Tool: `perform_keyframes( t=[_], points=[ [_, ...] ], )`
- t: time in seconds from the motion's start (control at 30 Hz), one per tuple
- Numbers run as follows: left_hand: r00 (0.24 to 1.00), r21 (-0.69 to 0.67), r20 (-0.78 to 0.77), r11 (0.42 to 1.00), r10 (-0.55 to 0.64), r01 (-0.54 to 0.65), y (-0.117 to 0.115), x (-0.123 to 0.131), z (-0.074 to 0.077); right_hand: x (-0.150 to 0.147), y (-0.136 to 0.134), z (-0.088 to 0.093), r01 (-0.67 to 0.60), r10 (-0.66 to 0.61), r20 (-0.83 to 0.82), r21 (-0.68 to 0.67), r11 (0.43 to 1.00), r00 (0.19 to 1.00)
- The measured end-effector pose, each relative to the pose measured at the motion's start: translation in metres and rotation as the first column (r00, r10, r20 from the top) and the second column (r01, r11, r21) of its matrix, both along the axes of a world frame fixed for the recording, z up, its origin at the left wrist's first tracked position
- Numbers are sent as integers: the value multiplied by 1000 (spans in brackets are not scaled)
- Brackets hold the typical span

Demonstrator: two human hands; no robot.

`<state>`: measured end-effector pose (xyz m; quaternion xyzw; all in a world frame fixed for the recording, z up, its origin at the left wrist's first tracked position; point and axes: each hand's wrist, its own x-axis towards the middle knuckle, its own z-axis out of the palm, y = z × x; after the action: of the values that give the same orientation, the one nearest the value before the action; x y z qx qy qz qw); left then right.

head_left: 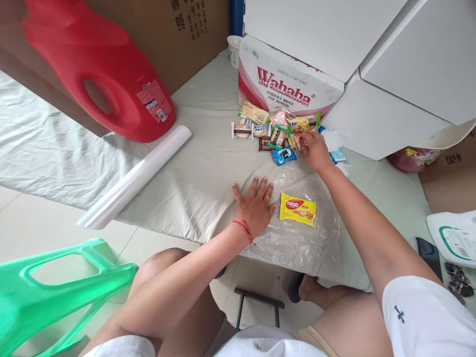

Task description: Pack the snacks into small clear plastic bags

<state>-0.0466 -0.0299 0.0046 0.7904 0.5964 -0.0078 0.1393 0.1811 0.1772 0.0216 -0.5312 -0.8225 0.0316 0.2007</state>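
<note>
My left hand (pixel 256 207) lies flat with its fingers spread, pressing on a sheet of clear plastic film that covers part of the cloth. Just right of it, a yellow Nabati wafer packet (pixel 297 209) rests on the clear film (pixel 297 248). My right hand (pixel 316 151) reaches to the right side of a pile of small wrapped snacks (pixel 278 135). Its fingers are bent together around a small pinkish snack packet (pixel 298 143), partly hidden by them. In front of the pile is a blue snack packet (pixel 283 155).
Behind the snacks stands a Wahaha water carton (pixel 286 82), beside white cabinets (pixel 320 29). A red jug (pixel 111 84) and a roll of clear film (pixel 137 176) are on the left. A green plastic stool (pixel 67 282) stands lower left. Keys (pixel 459 280) and a dark phone (pixel 428 255) lie far right.
</note>
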Motion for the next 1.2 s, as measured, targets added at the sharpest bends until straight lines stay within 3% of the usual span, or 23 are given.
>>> perform_keyframes(
  t=[0.07, 0.13, 0.23, 0.33, 0.43, 0.53, 0.67, 0.77, 0.87, 1.0, 1.1, 1.2],
  points=[
    [1000, 2, 5, 1000, 6, -6, 0, 0, 0, 3, 6, 2, 53, -53, -53, 1, 999, 997],
    [1000, 0, 8, 1000, 9, -9, 0, 0, 1, -9, 3, 0, 30, -30, -50, 8, 1000, 998],
    [1000, 2, 5, 1000, 6, -6, -1, 0, 1, -42, -11, -11, -118, 118, -11, 4, 993, 993],
    [1000, 15, 2, 1000, 8, -8, -1, 0, 0, -67, -22, -26, -274, 282, 75, -96, 957, 957],
    [1000, 27, 1, 1000, 7, -7, -1, 0, -1, -74, -21, -33, -265, 282, 107, -147, 953, 953],
    [1000, 19, 1, 1000, 1, -1, -1, -1, 0, -73, -22, -28, -225, 230, 45, -103, 969, 972],
    [1000, -5, -3, 1000, -6, 6, -1, -3, 3, -68, -24, -8, -302, 301, -16, -52, 952, 953],
    [1000, 2, 8, 1000, -10, 10, -2, -3, 3, -50, -9, 4, -169, 169, -42, -1, 986, 985],
    [1000, 4, 10, 1000, -3, 3, -3, -3, 3, -22, 9, 1, -16, 17, 29, -24, 1000, 999],
    [1000, 12, 5, 1000, -6, 6, -3, -2, 4, 3, -8, -17, -53, 75, 158, -141, 989, 985],
    [1000, -1, -6, 1000, -3, 3, -2, -2, 5, 19, -41, -21, -39, 40, 12, -79, 996, 999],
    [1000, -11, -6, 1000, -9, 9, -2, -3, 5, 41, -62, -13, 277, -275, -237, -24, 961, 932]
  ],
)
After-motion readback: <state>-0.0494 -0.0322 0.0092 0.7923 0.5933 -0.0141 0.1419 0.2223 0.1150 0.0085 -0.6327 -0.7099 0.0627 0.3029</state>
